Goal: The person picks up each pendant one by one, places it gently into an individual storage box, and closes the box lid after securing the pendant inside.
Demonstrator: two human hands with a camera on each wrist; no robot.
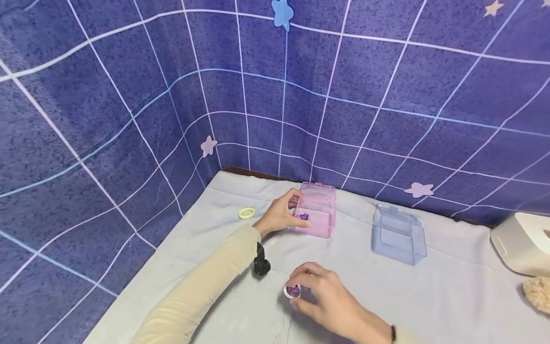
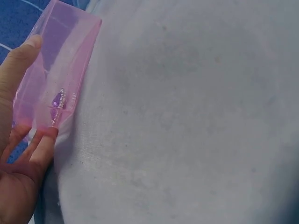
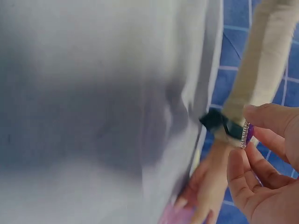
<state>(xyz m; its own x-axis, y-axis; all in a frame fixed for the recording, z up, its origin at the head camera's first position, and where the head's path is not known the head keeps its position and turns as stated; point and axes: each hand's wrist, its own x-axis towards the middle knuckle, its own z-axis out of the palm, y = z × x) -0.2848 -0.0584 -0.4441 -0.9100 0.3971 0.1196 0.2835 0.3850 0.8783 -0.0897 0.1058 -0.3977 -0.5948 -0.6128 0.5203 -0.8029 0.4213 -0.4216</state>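
My left hand [image 1: 277, 215] grips the near left side of a translucent pink plastic box [image 1: 321, 222], whose hinged lid stands raised at the back. Inside, by the thumb, lies a purple jewel [image 1: 304, 216]; the left wrist view shows this jewel [image 2: 58, 100] through the pink wall with a beaded silvery edge. Closer to me, over the white cloth, my right hand [image 1: 328, 298] pinches a second purple jewel [image 1: 293, 291] between thumb and fingertips. Its ridged, silvery rim shows edge-on in the right wrist view, while the rest is partly hidden by the fingers.
A translucent blue box [image 1: 397, 239] with its lid up stands to the right on the white cloth [image 1: 352, 267]. Left of my left hand lies a yellow ring [image 1: 246, 213]. A cream container [image 1: 520, 243] and a fluffy tan thing [image 1: 538, 294] sit at the right edge.
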